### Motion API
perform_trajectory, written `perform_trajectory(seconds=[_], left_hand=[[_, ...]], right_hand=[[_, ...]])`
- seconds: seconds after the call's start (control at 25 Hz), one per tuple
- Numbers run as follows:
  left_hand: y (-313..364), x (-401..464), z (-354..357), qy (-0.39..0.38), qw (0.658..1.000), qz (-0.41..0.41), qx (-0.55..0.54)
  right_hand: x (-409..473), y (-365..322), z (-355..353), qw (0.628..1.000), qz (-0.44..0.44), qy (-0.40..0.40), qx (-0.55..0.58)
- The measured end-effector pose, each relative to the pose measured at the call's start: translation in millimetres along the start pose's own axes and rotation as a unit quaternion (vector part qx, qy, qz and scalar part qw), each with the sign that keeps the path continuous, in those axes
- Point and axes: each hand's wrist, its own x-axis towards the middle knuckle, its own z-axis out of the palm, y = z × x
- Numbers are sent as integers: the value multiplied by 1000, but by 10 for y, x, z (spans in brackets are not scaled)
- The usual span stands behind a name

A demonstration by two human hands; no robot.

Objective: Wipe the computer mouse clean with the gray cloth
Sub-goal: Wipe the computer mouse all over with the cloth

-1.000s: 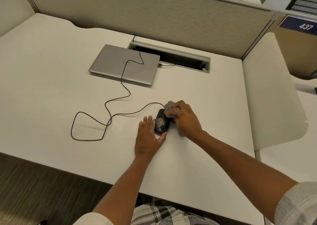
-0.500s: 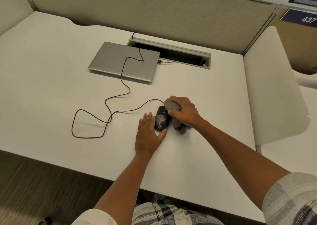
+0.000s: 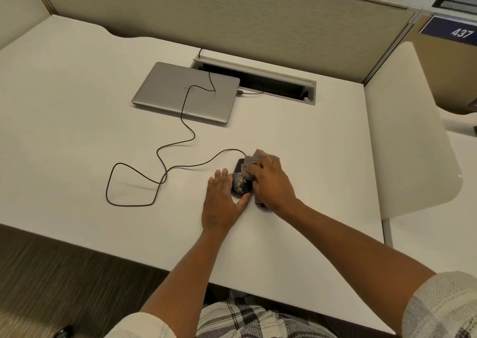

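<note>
A black computer mouse (image 3: 240, 184) speckled with yellowish crumbs lies on the white desk (image 3: 77, 136), its cord running left in loops. My left hand (image 3: 222, 203) rests flat on the desk against the mouse's left side, thumb curled around its rear end. My right hand (image 3: 271, 183) is closed on the gray cloth (image 3: 251, 161), which it presses on the mouse's front right part. Bits of cloth stick out beyond the fingers and below the palm. The mouse's right side is hidden.
A closed silver laptop (image 3: 185, 92) lies at the back with the mouse cord (image 3: 134, 203) draped over it. Behind it a cable slot (image 3: 258, 79) opens in the desk. Partition walls close the back; a white side panel (image 3: 407, 131) stands to the right.
My right hand with the cloth has slid back and forth over the mouse's front and right side. The left hand has stayed braced against the mouse.
</note>
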Motion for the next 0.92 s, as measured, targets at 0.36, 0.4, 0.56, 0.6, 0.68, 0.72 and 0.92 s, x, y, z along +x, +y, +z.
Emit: perform_trajectory(seconds=[0.36, 0.4, 0.56, 0.6, 0.68, 0.72, 0.92], left_hand=[[-9, -1, 7, -2, 1000, 7, 8], [-9, -2, 4, -3, 1000, 7, 7], [-2, -2, -2, -5, 1000, 3, 2], [-2, 1, -2, -5, 1000, 3, 0], [2, 1, -5, -6, 1000, 6, -2], [8, 0, -13, -4, 1000, 7, -2], [2, 1, -28, -6, 1000, 9, 3]], right_hand=[[274, 211, -139, 998, 20, 25, -56], [267, 185, -90, 997, 12, 15, -74], [114, 90, 51, 997, -14, 30, -67], [58, 84, 40, 997, -32, 33, -56], [-33, 113, -5, 994, -93, 28, -42], [-44, 140, -33, 993, -109, 26, -36], [276, 284, -121, 999, 4, 38, -29]])
